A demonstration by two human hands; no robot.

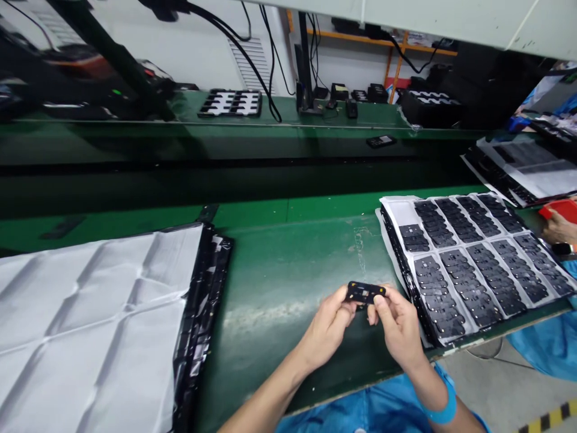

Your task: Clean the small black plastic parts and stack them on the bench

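Small black part (365, 292) held above the green worktop (288, 264), long axis left-right, flat face toward camera. Left hand (327, 328) and right hand (396, 325) fingers clamped on its ends.

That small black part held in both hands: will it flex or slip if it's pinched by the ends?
Probably stiff: the black part spans straight between the left hand and right hand without sagging. Likely light, since pinches at its ends alone carry it. It looks thin and flat, so it should not roll.
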